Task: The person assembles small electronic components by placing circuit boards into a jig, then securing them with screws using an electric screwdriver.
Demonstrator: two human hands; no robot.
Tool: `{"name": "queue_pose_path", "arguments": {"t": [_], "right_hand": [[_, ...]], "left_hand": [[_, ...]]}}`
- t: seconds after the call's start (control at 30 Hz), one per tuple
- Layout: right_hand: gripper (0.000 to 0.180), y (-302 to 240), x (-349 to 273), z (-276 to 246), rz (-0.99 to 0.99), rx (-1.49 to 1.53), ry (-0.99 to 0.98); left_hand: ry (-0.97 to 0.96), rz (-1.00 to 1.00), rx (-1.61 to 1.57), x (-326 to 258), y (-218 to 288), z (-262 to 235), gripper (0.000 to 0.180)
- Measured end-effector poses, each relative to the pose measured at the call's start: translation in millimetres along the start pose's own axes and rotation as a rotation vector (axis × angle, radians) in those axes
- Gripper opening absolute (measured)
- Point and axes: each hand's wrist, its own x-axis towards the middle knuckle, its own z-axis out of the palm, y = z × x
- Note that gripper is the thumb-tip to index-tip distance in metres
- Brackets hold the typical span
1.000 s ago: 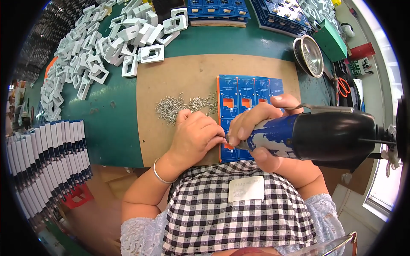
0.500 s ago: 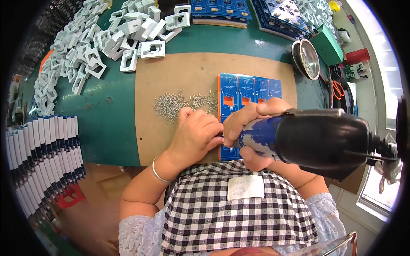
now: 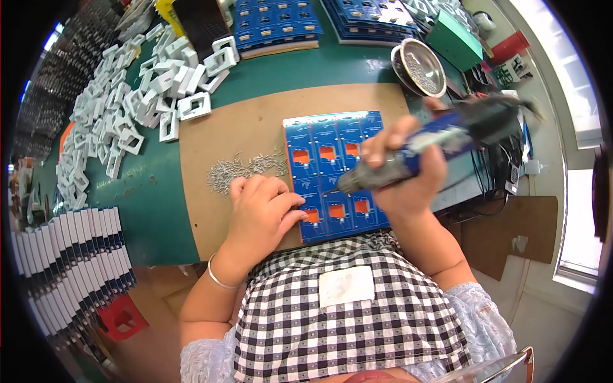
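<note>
Your right hand (image 3: 408, 175) is clamped around a blue and black power screwdriver (image 3: 434, 143), which is tilted so its tip points down and left over the blue panel (image 3: 332, 172). That panel lies on the brown board (image 3: 255, 127) on the green counter (image 3: 153, 210), directly in front of you. Your left hand (image 3: 262, 214) rests flat, fingers together, with its fingertips on the panel's near left edge, gripping nothing. A scatter of small silver screws (image 3: 242, 169) lies just far of that hand. White plastic frames (image 3: 128, 115) are heaped far left, and a metal bowl (image 3: 418, 64) sits far right.
</note>
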Motion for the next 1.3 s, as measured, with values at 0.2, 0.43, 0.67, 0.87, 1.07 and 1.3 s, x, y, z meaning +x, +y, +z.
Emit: {"name": "queue_pose_path", "arguments": {"t": [0.2, 0.43, 0.67, 0.87, 1.07, 1.3], "right_hand": [[0.060, -46.1, 4.5, -12.8, -0.179, -0.131, 0.141], [0.073, -42.5, -6.1, -27.1, -0.158, -0.077, 0.165], [0.074, -40.1, -4.2, -23.2, -0.139, -0.059, 0.165], [0.076, -36.3, -6.9, -17.3, -0.098, -0.092, 0.105], [0.076, -25.5, -9.4, -0.3, -0.029, -0.143, 0.079], [0.076, -24.0, -12.0, 2.9, 0.042, -0.210, 0.023]], "left_hand": [[-0.015, 0.159, -0.008, 33.3, 33.0, 18.5, 0.020], [-0.104, 0.166, 0.019, 47.6, 41.0, 36.5, 0.017], [-0.045, 0.073, -0.110, 47.1, 29.6, 34.7, 0.010], [-0.013, 0.060, -0.095, 19.8, -10.6, 1.8, 0.013], [0.021, 0.123, -0.049, 12.7, -3.8, 12.9, 0.017], [0.013, 0.207, 0.043, 20.0, 5.9, 18.3, 0.019]]}}
